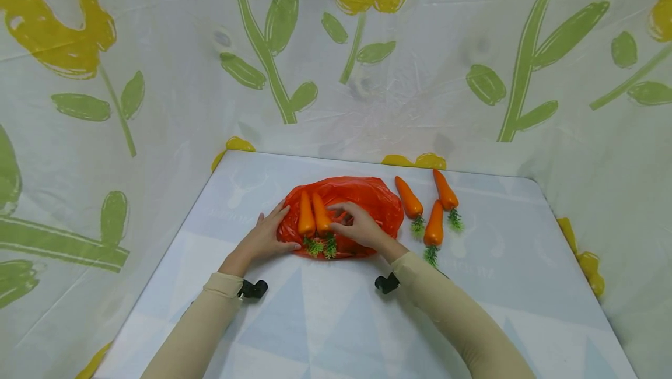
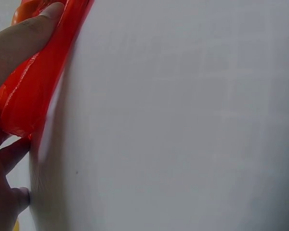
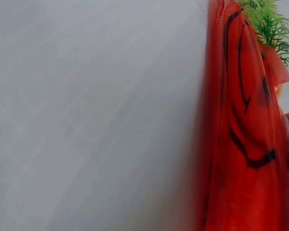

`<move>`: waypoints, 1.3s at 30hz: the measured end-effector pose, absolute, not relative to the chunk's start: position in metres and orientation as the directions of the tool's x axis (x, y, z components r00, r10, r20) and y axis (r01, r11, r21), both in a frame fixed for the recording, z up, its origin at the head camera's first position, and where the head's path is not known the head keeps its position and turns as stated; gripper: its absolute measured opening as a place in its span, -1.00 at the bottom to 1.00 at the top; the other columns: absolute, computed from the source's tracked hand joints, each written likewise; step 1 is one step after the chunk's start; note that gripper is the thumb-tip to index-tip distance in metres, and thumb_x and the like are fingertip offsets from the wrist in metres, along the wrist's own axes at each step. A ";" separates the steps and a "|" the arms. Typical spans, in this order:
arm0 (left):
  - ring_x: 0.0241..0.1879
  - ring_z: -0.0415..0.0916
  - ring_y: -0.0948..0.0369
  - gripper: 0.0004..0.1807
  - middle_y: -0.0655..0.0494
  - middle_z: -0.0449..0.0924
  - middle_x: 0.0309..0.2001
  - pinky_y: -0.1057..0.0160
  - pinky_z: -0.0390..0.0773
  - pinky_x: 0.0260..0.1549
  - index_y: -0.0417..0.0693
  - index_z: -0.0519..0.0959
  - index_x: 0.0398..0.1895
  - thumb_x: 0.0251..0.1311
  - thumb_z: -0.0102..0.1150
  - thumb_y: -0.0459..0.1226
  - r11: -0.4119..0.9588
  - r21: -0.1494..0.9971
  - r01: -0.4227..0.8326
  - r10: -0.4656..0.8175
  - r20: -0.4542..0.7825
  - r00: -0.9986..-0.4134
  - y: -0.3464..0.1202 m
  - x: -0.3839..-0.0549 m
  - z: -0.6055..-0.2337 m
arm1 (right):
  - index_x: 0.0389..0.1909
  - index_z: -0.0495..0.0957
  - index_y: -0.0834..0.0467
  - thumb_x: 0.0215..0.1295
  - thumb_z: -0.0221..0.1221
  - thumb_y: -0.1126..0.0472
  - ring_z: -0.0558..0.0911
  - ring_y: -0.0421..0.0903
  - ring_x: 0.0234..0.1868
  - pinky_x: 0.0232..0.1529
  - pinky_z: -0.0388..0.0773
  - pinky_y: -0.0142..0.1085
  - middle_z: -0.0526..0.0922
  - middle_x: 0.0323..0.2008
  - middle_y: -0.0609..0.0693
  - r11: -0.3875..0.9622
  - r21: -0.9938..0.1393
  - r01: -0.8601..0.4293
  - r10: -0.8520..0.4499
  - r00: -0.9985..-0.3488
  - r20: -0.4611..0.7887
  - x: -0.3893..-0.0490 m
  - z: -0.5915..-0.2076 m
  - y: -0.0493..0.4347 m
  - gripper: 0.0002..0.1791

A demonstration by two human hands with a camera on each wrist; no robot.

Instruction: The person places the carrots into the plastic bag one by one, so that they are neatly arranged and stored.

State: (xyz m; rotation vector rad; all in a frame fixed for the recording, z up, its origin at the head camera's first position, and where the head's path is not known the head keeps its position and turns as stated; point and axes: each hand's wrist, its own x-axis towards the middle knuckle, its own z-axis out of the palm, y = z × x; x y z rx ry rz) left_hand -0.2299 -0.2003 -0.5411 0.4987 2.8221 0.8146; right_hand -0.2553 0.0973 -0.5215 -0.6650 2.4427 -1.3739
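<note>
Head: forward-down, over the table point(image 1: 499, 297)
Left wrist: close, low
Right wrist: close, low
Shared by all: red bag point(image 1: 382, 204)

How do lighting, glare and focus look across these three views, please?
Head: carrots and bag fairly clear, even light, glints on the bag; left wrist: white glints along the bag, soft shadow beside it on the table; right wrist: bag's lower left edge blurred, greens sharper.

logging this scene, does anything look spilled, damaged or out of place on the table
Nothing looks spilled or damaged. Slightly odd: one loose carrot, right of the red bag, lies with its tip at the table's far edge.
</note>
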 end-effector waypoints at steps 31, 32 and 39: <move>0.56 0.00 -0.11 0.19 -0.08 -0.16 0.65 -0.25 -0.30 0.51 -0.18 0.05 0.62 0.07 0.48 0.14 0.790 0.556 0.259 0.353 -0.067 -0.933 -0.201 -0.229 -0.540 | 0.27 0.55 0.10 0.43 0.26 0.13 0.58 -0.03 -0.11 -0.04 0.61 -0.18 0.62 -0.04 -0.03 0.413 -0.868 -0.275 -0.410 -0.907 0.093 -0.250 -0.514 0.144 -0.57; 0.56 0.00 -0.11 0.19 -0.09 -0.16 0.65 -0.26 -0.30 0.51 -0.19 0.05 0.62 0.07 0.48 0.14 0.789 0.556 0.261 0.354 -0.065 -0.933 -0.201 -0.229 -0.540 | 0.27 0.55 0.10 0.43 0.26 0.14 0.58 -0.03 -0.11 -0.05 0.60 -0.18 0.62 -0.04 -0.02 0.410 -0.868 -0.279 -0.407 -0.908 0.100 -0.250 -0.514 0.145 -0.58; 0.56 0.00 -0.12 0.20 -0.10 -0.15 0.64 -0.27 -0.29 0.51 -0.20 0.06 0.61 0.06 0.48 0.15 0.783 0.561 0.269 0.360 -0.056 -0.931 -0.201 -0.229 -0.541 | 0.27 0.54 0.12 0.44 0.26 0.18 0.57 -0.01 -0.12 -0.10 0.60 -0.23 0.64 -0.03 0.05 0.393 -0.878 -0.273 -0.389 -0.915 0.110 -0.248 -0.511 0.157 -0.58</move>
